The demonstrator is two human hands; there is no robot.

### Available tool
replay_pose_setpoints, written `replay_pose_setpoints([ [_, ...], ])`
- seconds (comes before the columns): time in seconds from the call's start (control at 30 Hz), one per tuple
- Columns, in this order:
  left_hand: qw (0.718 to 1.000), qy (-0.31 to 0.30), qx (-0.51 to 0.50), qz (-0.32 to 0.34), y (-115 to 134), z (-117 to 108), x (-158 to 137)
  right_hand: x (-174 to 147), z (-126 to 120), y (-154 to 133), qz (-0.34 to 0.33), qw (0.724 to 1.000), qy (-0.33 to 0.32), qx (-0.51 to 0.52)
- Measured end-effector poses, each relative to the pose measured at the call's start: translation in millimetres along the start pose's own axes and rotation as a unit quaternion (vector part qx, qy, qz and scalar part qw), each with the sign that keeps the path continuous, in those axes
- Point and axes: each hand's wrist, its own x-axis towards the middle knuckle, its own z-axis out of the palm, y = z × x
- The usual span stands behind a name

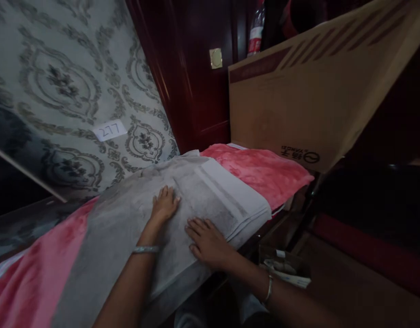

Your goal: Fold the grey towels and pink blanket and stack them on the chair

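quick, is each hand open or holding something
Left hand: open, palm down on the grey cloth.
Right hand: open, palm down on the same cloth.

A long counter ran from the near left to the far right; its own top was hidden by cloth, so its material could not be told. Pink-red plush fabric [264,171] covered the far right end and showed again at the near left; the join, if one piece, was out of sight. A thin white layer [237,146] peeped out under the fabric's far edge. Across the middle, over the plush, lay a broad light-grey cloth [110,237] with darker, uneven patches and shallow wrinkles. On its right side was a flat folded section with a straight darker-grey band [223,191], its thin layers stacked at the right corner.
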Motion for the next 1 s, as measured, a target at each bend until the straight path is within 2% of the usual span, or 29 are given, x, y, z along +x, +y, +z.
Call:
replay_pose_setpoints([
  [0.13, 1.0, 0.03, 0.002, -0.005, 3.2, 35.6, 13.4, -15.7, -4.6, 11.3, -0.021, 0.998, 0.029, 0.053],
  [0.2, 0.999, 0.045, -0.002, 0.008, -0.5, 44.4, 11.3, -24.6, -14.4, 26.0, -0.053, 0.99, 0.044, 0.121],
  [0.27, 0.999, 0.042, -0.008, 0.014, -3.0, 44.9, 9.4, -33.3, -29.2, 51.9, -0.054, 0.977, 0.096, 0.181],
  [0.33, 0.999, 0.036, -0.015, 0.016, -3.0, 41.3, 8.8, -42.4, -46.0, 88.2, 0.023, 0.965, 0.195, 0.175],
  [0.4, 0.999, 0.035, -0.018, 0.02, -1.6, 38.0, 8.8, -52.3, -61.1, 128.2, 0.146, 0.938, 0.297, 0.099],
  [0.43, 0.999, 0.036, -0.019, 0.021, -0.8, 37.1, 8.8, -57.2, -67.1, 146.6, 0.198, 0.925, 0.319, 0.062],
  [0.5, 0.999, 0.038, -0.017, 0.023, 0.5, 36.9, 8.2, -65.4, -75.9, 175.6, 0.27, 0.913, 0.306, 0.016],
  [0.6, 0.998, 0.043, -0.017, 0.03, 1.9, 37.9, 6.4, -70.5, -83.6, 195.4, 0.302, 0.919, 0.255, -0.003],
  [0.83, 0.997, 0.054, -0.017, 0.054, 5.0, 36.6, 1.9, -55.6, -104.7, 194.6, 0.332, 0.922, 0.195, 0.044],
  [1.0, 0.996, 0.065, -0.024, 0.057, 5.2, 38.0, 3.4, -53.6, -112.7, 192.0, 0.312, 0.93, 0.19, 0.042],
])
